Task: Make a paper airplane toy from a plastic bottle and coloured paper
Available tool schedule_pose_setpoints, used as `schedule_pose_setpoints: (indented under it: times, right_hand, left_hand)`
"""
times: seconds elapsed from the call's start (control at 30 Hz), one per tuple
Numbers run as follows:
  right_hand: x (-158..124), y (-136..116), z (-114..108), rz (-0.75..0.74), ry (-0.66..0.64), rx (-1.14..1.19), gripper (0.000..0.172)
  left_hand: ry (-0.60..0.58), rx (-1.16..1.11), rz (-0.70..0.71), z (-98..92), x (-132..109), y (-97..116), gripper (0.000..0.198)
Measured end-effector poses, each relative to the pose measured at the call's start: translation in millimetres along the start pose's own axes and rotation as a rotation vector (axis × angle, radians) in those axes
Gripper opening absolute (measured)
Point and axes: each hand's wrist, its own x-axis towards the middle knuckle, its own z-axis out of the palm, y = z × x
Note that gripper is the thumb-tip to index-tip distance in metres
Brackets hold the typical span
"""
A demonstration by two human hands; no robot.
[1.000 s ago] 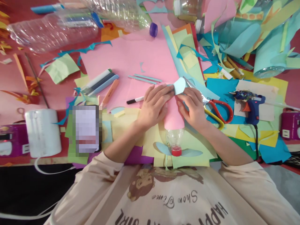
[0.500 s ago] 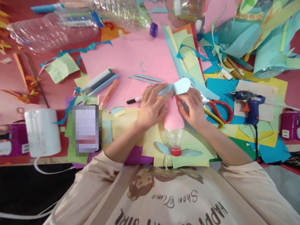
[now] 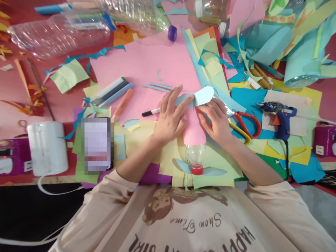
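Note:
A bottle wrapped in pink paper (image 3: 194, 129) lies between my hands, its clear neck and red cap (image 3: 197, 169) pointing toward me. Across its far end rests a light blue paper piece (image 3: 204, 96) with rounded ends. My left hand (image 3: 170, 117) is spread, its index finger on the middle of the blue piece and its thumb beside the bottle. My right hand (image 3: 215, 119) is curled at the bottle's right side, its fingertips near the lower edge of the blue piece. Light blue leaf shapes (image 3: 215, 171) lie by the cap.
Red and yellow scissors (image 3: 248, 126) lie right of my right hand, with a blue glue gun (image 3: 285, 122) beyond. At left are a phone (image 3: 97, 145), a white device (image 3: 48, 148) and markers (image 3: 115, 92). Clear bottles (image 3: 63, 35) and paper scraps line the far side.
My left fingers have lifted and spread, and the index finger now lies on the blue piece. That piece looks flatter, with less of a fold at its middle.

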Motion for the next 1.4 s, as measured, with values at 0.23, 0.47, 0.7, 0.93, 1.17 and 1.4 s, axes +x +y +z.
schedule_pose_setpoints:
  times: [0.23, 0.47, 0.7, 0.93, 1.17, 1.4]
  right_hand:
    - [-0.3, -0.1, 0.2, 0.012, 0.002, 0.032, 0.027]
    - [-1.2, 0.6, 0.4, 0.046, -0.031, 0.053, 0.026]
    - [-0.6, -1.1, -0.7, 0.051, -0.062, 0.005, 0.028]
    - [-0.2, -2.1, -1.7, 0.017, -0.043, -0.014, 0.028]
    - [-1.0, -2.7, -0.5, 0.037, -0.014, -0.049, 0.027]
    - [-2.6, -0.9, 0.7, 0.041, -0.04, -0.046, 0.031]
  left_hand:
    - [0.017, 0.011, -0.019, -3.6, -0.9, 2.8, 0.036]
    - [0.145, 0.064, 0.099, -3.7, 1.0, 4.1, 0.033]
    - [0.084, 0.079, 0.024, -5.0, 1.0, 4.3, 0.038]
    - [0.121, 0.08, 0.067, -3.3, 1.0, 4.2, 0.042]
    - [0.115, 0.011, 0.093, -4.0, 0.5, 6.6, 0.032]
    - [0.134, -0.025, 0.087, -4.2, 1.1, 6.2, 0.031]
